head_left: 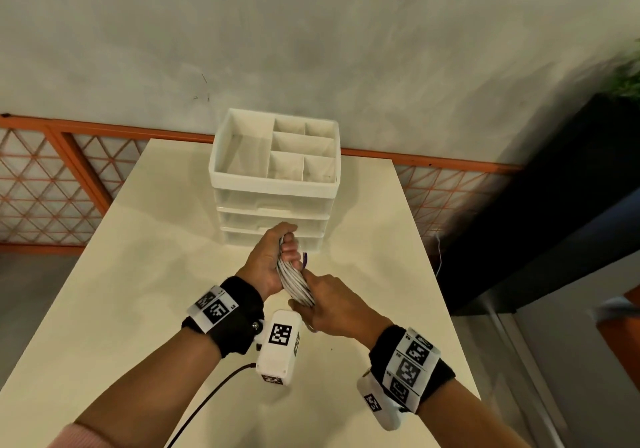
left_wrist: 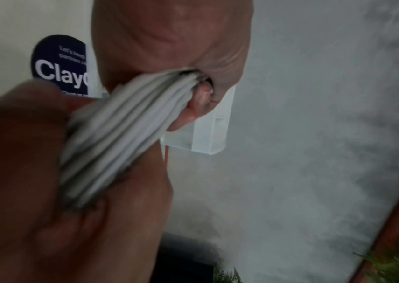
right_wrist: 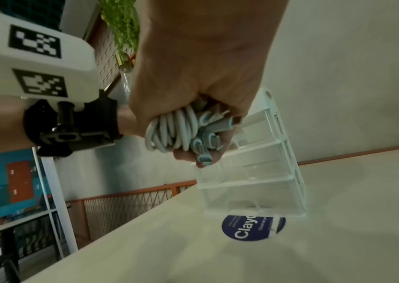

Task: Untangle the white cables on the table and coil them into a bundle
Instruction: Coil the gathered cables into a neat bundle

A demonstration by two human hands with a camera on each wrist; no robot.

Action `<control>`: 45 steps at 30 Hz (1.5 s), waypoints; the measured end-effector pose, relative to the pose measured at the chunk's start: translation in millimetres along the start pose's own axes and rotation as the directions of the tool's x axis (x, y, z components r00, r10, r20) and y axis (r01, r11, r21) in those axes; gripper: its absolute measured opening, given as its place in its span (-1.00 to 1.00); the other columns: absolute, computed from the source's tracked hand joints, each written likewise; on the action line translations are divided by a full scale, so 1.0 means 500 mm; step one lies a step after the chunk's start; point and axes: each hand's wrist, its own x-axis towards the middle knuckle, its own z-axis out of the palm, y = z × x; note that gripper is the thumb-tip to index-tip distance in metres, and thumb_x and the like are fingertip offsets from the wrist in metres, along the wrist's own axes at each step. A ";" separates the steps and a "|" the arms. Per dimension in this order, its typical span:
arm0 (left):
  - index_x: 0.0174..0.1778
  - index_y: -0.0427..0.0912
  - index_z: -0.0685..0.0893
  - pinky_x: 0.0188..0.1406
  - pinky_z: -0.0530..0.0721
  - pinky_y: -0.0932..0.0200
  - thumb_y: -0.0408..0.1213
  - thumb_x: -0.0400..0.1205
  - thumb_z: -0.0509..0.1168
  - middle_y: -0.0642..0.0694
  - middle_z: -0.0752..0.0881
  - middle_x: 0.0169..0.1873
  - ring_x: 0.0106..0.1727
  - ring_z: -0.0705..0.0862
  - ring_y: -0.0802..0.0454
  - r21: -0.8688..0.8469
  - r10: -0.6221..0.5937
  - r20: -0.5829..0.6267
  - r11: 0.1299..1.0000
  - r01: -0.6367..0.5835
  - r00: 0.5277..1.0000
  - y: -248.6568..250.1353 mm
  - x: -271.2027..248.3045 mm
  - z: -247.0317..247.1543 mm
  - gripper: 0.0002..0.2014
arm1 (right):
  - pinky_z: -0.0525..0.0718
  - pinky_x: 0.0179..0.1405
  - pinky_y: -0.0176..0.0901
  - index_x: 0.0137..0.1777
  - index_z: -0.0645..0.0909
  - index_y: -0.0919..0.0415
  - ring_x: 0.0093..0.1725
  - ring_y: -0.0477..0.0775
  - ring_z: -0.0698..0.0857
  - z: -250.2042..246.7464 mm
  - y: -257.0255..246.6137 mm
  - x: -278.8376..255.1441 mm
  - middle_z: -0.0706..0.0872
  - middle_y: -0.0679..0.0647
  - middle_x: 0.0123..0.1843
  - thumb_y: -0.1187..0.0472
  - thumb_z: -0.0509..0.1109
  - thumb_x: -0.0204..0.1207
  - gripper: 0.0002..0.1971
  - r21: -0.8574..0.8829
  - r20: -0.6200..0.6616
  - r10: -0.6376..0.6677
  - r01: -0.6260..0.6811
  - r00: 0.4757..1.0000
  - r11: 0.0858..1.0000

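Note:
Several white cables (head_left: 294,281) are gathered into one thick coiled bundle held above the table (head_left: 138,274). My left hand (head_left: 277,257) grips the bundle's upper part, fingers curled round it. Just below, my right hand (head_left: 329,305) holds the lower end in a fist. In the left wrist view the strands (left_wrist: 120,134) run from the left palm (left_wrist: 169,38) down into the blurred right hand (left_wrist: 23,172). In the right wrist view the loops and several grey connector ends (right_wrist: 181,134) stick out under my right hand (right_wrist: 205,67).
A white drawer organizer (head_left: 273,187) with an open divided top stands just behind my hands, also in view as a clear-sided unit (right_wrist: 266,172). A round blue sticker (right_wrist: 254,227) lies on the table at its base. A dark wall and a plant are to the right.

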 end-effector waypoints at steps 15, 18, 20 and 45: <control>0.53 -0.33 0.31 0.26 0.52 0.10 0.13 0.66 0.07 -0.17 0.44 0.51 0.44 0.47 -0.01 0.019 0.191 -0.128 0.982 -0.190 0.973 0.033 0.146 -0.085 -0.33 | 0.65 -0.23 -0.14 -0.09 0.56 0.11 -0.33 -0.16 0.65 -0.006 0.154 0.028 0.66 -0.10 -0.29 0.17 0.34 0.57 -0.96 0.432 0.182 0.161 -0.225 0.970 0.873; 0.44 -0.34 0.39 0.18 0.58 0.16 0.14 0.67 0.04 -0.17 0.54 0.37 0.29 0.58 0.02 0.036 0.198 -0.108 0.980 -0.195 0.974 0.023 0.151 -0.089 -0.37 | 0.71 -0.09 0.01 0.16 0.52 0.21 -0.19 0.00 0.70 -0.011 0.156 0.025 0.68 -0.01 -0.18 0.14 0.35 0.58 -0.78 0.418 0.191 0.188 -0.253 0.963 0.872; 0.28 -0.37 0.45 -0.03 0.63 0.21 0.14 0.67 0.04 -0.17 0.61 0.15 0.07 0.65 0.05 0.046 0.194 -0.132 0.981 -0.190 0.972 0.014 0.144 -0.089 -0.42 | 0.69 0.03 0.10 0.26 0.45 0.21 -0.07 0.14 0.73 -0.022 0.154 0.023 0.69 0.05 -0.10 0.12 0.35 0.58 -0.68 0.414 0.190 0.185 -0.249 0.964 0.876; -0.06 -0.26 0.58 -0.19 0.68 0.23 0.00 0.76 -0.14 -0.16 0.60 -0.15 -0.17 0.64 0.03 0.142 0.198 -0.172 0.974 -0.175 0.965 -0.052 0.081 -0.135 -0.51 | 0.59 -0.01 -0.14 0.25 0.59 0.14 0.03 0.12 0.64 -0.077 0.072 0.304 0.71 0.12 0.08 0.10 0.37 0.48 -0.66 -0.047 0.441 0.144 -0.137 0.886 0.989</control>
